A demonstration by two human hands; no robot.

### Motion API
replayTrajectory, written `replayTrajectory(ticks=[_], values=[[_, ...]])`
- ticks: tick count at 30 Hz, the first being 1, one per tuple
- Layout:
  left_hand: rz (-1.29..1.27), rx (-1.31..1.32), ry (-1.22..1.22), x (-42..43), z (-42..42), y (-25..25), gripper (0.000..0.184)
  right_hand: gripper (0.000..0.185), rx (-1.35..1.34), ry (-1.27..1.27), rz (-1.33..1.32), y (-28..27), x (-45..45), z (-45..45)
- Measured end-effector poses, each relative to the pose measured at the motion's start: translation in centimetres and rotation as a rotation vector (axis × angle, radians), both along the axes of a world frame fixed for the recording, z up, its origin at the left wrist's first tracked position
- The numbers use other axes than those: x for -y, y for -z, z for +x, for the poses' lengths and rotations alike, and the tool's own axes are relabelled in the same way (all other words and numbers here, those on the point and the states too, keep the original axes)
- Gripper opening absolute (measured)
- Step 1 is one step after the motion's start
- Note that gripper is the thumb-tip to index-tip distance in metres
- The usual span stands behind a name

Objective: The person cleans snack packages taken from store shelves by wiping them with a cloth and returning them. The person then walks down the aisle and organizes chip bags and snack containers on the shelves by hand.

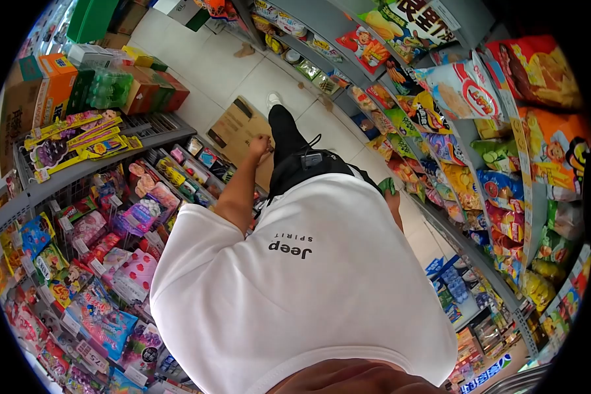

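Observation:
My left hand is closed in a loose fist beside my dark trousers, and nothing shows in it. Beneath it in the view, a flattened brown cardboard piece lies on the tiled floor. At my other side, my right hand is partly hidden by my white shirt. Its fingers are closed on a green packet, near the snack shelves.
Candy racks line the left, with wrapped sweets on a shelf top and boxes behind. Shelves of bagged snacks run along the right. A tiled aisle lies between them, with my shoe on it.

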State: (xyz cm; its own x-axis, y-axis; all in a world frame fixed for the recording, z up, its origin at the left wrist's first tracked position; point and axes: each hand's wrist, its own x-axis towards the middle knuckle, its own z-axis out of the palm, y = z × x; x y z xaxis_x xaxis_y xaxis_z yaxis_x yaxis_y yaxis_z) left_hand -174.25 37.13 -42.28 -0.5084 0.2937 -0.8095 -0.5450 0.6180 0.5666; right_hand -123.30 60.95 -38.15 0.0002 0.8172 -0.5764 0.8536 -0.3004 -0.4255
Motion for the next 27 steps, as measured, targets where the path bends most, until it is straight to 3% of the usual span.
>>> replayTrajectory(ticks=[3, 5, 6, 9, 12, 14, 17, 18, 20, 22, 23, 27], values=[[0.026, -0.007, -0.028, -1.0, -0.6, 0.3, 0.019, 0.052, -0.037, 0.002, 0.009, 2.9, -2.1, 2.4], [0.027, -0.03, -0.05, -1.5, -0.2, 0.7, 0.019, 0.053, 0.034, -0.042, 0.007, 2.7, -3.7, 2.5], [0.07, -0.003, 0.001, -1.0, -0.2, 2.2, 0.021, 0.054, 0.082, -0.002, -0.005, -0.4, -3.8, 0.3], [0.013, -0.05, 0.153, 0.3, 0.5, 6.0, 0.027, 0.056, 0.058, -0.048, 0.064, 4.7, -5.5, 3.8], [-0.018, 0.006, 0.034, 0.9, 0.7, 4.9, 0.027, 0.056, 0.041, -0.126, 0.114, 4.7, -7.2, 4.4], [-0.006, 0.055, -0.056, 1.4, 0.4, 5.4, 0.028, 0.055, 0.138, -0.325, 0.276, 2.7, -8.3, 2.8], [0.039, 0.05, -0.22, 3.0, 1.6, 7.4, 0.027, 0.05, 0.007, -0.314, -0.041, -0.4, -11.0, 0.7], [0.057, 0.03, -0.281, 3.6, 2.1, 8.2, 0.027, 0.045, -0.002, -0.411, 0.158, -1.0, -10.9, 0.0], [0.046, 0.053, -0.277, 4.9, 3.3, 10.1, 0.031, 0.042, 0.089, -0.623, 0.13, -2.6, -13.1, -1.3], [0.035, 0.08, -0.298, 5.7, 5.3, 11.8, 0.034, 0.043, 0.179, -0.319, -0.017, -9.3, -11.2, -9.9], [0.029, 0.094, -0.318, 6.2, 6.5, 12.1, 0.034, 0.042, 0.163, -0.308, -0.024, -11.1, -10.9, -11.9], [-0.072, 0.199, -0.317, 5.7, 8.0, 9.1, 0.032, 0.043, 0.084, -0.279, -0.002, -11.8, -11.1, -14.9]])
